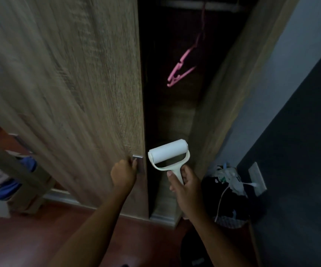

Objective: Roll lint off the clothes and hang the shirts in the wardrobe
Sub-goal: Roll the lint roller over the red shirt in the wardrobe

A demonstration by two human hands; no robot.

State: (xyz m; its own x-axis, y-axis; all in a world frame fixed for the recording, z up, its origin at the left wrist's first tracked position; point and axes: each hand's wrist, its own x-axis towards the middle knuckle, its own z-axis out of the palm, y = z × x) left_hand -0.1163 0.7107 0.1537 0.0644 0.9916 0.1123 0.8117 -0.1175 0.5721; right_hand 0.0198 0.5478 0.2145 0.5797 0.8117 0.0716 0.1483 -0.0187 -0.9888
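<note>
A wood-grain wardrobe door [74, 78] stands partly open, showing a dark interior. My left hand [124, 175] grips the small metal handle [138, 160] at the door's edge. My right hand [184, 184] holds the cream handle of a white lint roller [168, 154], roller end up, in front of the opening. Inside, a pink hanger [182, 72] hangs from the rail [200, 5] at the top. No shirt shows in the wardrobe.
The wardrobe's right side panel [233, 78] borders a grey wall. A dark laundry basket [229, 201] with clothes and a white cable stands at the right by a wall socket [257, 179]. Blue and white cloth [5, 182] lies at left. The floor is reddish wood.
</note>
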